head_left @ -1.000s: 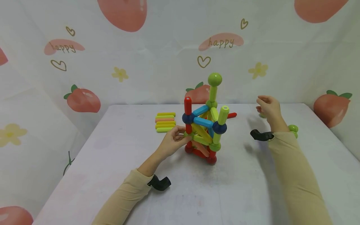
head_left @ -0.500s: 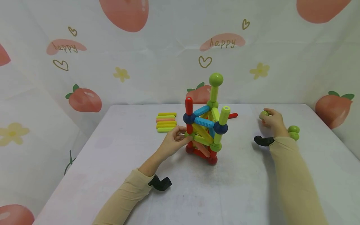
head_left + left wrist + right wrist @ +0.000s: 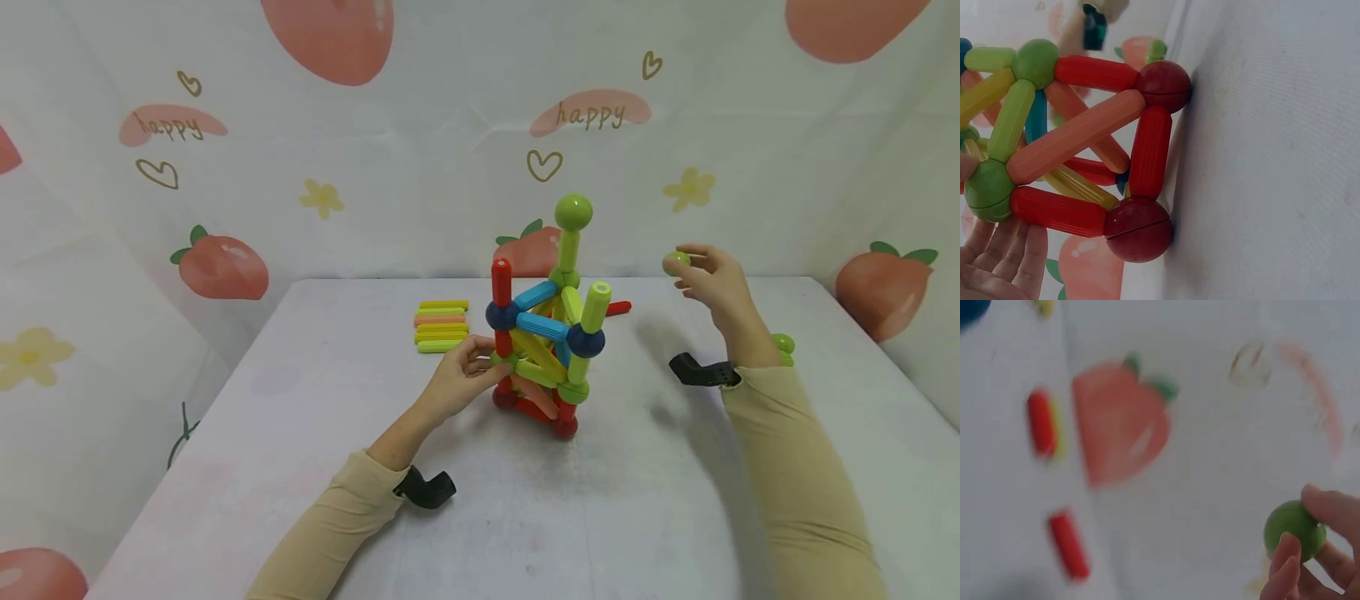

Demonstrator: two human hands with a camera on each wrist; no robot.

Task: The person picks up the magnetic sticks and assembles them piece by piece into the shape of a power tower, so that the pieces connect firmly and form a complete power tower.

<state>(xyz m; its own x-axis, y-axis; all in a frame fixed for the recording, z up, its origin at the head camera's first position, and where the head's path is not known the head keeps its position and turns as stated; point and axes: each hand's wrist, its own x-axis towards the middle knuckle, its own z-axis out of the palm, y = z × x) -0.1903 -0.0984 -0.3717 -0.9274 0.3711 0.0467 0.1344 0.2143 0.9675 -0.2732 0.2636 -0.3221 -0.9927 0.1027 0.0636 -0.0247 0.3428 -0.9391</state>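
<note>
My right grip (image 3: 716, 287) is pinching a green ball (image 3: 677, 264) above the worktop (image 3: 637, 508), well right of the upright tower (image 3: 543, 327); my left grip (image 3: 459, 379), nearer the tower, is holding its left green joint (image 3: 988, 190), some fingertips seemingly hiding behind.

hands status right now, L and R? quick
Left hand: closed, gripping a green corner ball of the rod-and-ball structure.
Right hand: closed, holding a separate green ball between thumb and fingers.
</note>
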